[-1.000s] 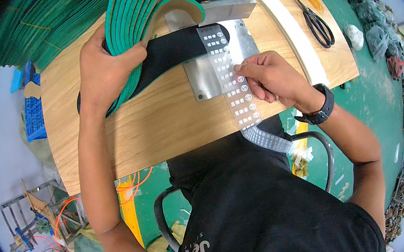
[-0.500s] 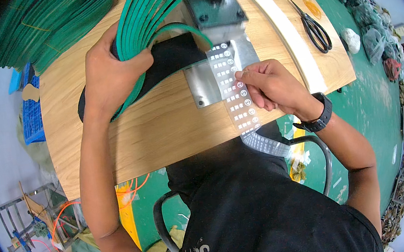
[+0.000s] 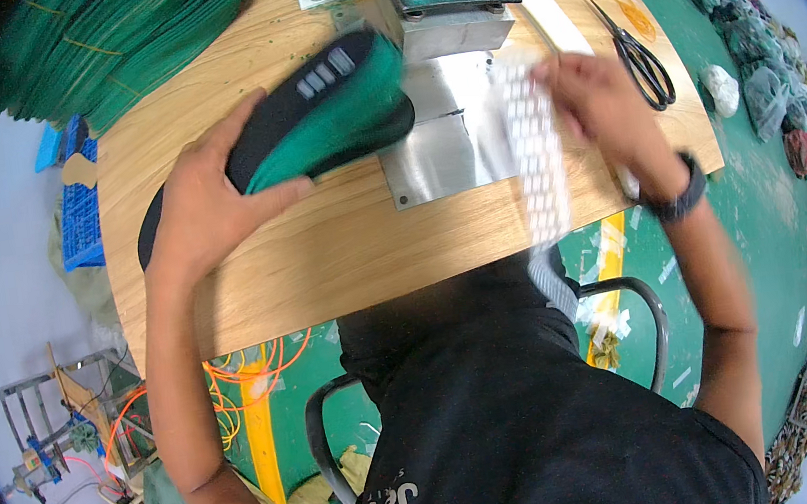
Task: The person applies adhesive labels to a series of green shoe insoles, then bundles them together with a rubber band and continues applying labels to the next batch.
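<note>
My left hand point(image 3: 210, 195) is wrapped around a stack of black-and-green shoe insoles point(image 3: 337, 124) at the left of the table. The top insole's black face carries a whitish print near its tip, and the stack's far end is blurred by motion. My right hand point(image 3: 607, 106) pinches the upper end of a clear strip of white printed labels point(image 3: 538, 155), which hangs smeared past the table's front edge toward my lap. Between the hands lies a shiny metal plate point(image 3: 433, 163), below the dark, bolted head of a press point(image 3: 448, 0).
Bundled green insoles point(image 3: 106, 47) are piled at the far left. Black scissors point(image 3: 643, 66) and yellow rubber bands point(image 3: 637, 17) lie at the right of the wooden table point(image 3: 345, 269). A blue crate point(image 3: 82, 216) stands beyond its left edge, and bags point(image 3: 766, 87) line the floor at right.
The insoles have swung off the plate and folded together, showing a printed black face. My right hand has moved right and away from me, pulling the label strip clear of the press.
</note>
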`<state>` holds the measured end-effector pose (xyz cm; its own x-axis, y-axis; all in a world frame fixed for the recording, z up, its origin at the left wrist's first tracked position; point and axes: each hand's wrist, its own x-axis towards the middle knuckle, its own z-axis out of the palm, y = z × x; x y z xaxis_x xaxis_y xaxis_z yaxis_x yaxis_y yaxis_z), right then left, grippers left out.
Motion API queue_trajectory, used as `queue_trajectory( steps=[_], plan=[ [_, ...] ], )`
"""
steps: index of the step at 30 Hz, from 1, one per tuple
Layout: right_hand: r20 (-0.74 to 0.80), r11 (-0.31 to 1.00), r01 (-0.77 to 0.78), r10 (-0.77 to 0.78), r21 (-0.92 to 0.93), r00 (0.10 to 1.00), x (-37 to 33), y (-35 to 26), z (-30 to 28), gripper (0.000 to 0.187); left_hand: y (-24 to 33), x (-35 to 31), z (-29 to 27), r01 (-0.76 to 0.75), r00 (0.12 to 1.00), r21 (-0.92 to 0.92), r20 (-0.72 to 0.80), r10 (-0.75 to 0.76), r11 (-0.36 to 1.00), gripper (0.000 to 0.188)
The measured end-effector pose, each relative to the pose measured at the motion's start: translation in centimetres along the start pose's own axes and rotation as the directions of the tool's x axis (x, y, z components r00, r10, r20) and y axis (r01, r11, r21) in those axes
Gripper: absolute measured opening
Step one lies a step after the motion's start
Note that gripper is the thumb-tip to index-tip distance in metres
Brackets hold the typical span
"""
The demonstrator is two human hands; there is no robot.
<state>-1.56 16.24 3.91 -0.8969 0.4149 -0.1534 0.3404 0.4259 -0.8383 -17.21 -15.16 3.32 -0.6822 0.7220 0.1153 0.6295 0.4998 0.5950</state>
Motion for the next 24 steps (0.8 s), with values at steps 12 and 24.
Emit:
queue_trajectory(
  steps=[12,24],
  plan=[
    [-0.508,0.812,0.584,-0.504,-0.004,0.698,2.8,-3.3,-1.6,0.028,0.1,1.1,-4.0,0.158,0.91,0.143,0.364,-0.2,0.977,0.082],
    [0.459,0.37,0.903,-0.777,-0.221,0.431,-0.5,-9.0,12.9,0.051,3.2,-9.4,-4.4,-0.066,0.996,0.307,-0.036,0.081,0.949,0.081]
  ],
)
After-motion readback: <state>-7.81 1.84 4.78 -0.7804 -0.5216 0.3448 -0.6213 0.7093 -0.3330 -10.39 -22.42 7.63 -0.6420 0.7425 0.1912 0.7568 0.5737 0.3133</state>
